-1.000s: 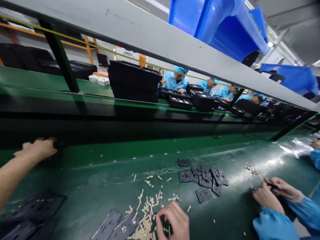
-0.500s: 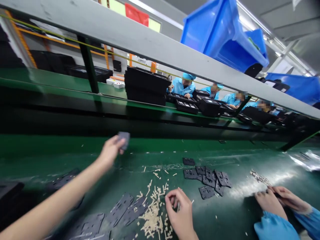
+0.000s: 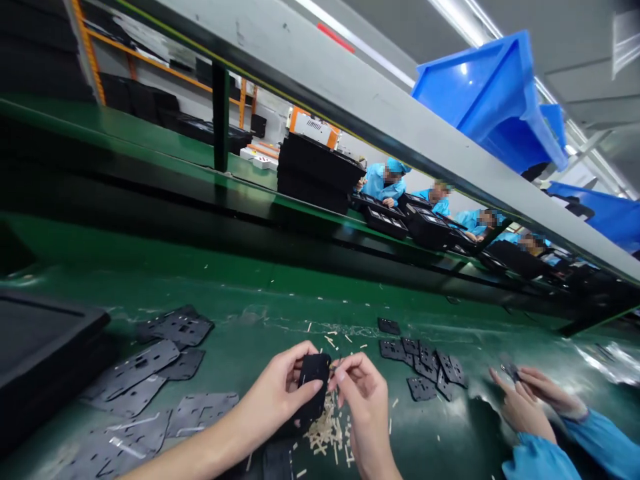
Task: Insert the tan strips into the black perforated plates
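In the middle of the head view, my left hand [image 3: 280, 393] is closed around a black rectangular plate [image 3: 315, 383], thumb across its face. My right hand [image 3: 367, 400] is beside it, thumb and fingertips pinched together near the plate's right edge; whatever lies between those fingertips is too small to make out. Just below and between the hands lies a heap of small pale strips [image 3: 325, 430], partly hidden by my fingers. Another dark piece [image 3: 279, 461] rests under my left wrist at the bottom edge.
Flat black plates with cutouts [image 3: 135, 367] lie to the left, beside a black tray stack [image 3: 50, 333]. Smaller dark plates [image 3: 425, 363] form a group at right. A co-worker's hands [image 3: 530, 400] handle a small part farther right. A grey shelf beam [image 3: 350, 87] crosses above.
My left hand has come back from the far side of the bench to the middle, where it holds a black plate next to my right hand. The view has tilted and turned left.
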The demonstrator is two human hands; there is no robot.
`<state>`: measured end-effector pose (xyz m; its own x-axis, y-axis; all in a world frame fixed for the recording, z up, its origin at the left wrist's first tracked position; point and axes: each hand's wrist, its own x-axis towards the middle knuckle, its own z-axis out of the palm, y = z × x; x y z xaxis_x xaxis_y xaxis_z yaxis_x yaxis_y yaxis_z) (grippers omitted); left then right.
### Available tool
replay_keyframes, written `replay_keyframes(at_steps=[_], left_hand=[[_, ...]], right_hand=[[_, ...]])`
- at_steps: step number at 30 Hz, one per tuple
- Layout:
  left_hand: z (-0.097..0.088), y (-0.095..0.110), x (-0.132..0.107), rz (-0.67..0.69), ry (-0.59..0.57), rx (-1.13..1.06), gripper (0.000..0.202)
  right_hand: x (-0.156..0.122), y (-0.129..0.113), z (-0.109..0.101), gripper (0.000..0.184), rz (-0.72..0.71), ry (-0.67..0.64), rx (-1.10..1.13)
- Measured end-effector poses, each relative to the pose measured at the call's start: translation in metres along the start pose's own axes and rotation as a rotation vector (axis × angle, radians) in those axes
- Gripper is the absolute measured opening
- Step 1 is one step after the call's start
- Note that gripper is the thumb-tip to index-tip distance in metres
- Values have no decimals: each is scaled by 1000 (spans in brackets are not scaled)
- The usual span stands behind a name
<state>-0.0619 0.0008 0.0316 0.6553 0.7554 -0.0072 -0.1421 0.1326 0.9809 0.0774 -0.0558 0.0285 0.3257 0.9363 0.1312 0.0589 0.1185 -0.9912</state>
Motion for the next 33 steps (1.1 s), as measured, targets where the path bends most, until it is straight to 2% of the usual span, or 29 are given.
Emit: replay_keyframes(at_steps=[7,10,16,22,26,33], left_hand=[[5,-3,-1,-70,40,30,24],[5,-5,-3,-73,30,42,22],[9,-5,-7,-90,52,2,27],[10,-3,-8,-78,48,-45,26],[9,-4,-8,-81,40,-19,24],[7,-6,-7,-47,34,10,23]], right_hand=[[-7,10,-2,16,-16,59,-72],[-7,9,1,16,-10,76,-67],[-8,6,3,14,-51,101,-251],[-10,1,3,12,-110,105,-321],[-9,0,3,12,-111,87,-324],[-9,4,-2,12,-30,21,-229]])
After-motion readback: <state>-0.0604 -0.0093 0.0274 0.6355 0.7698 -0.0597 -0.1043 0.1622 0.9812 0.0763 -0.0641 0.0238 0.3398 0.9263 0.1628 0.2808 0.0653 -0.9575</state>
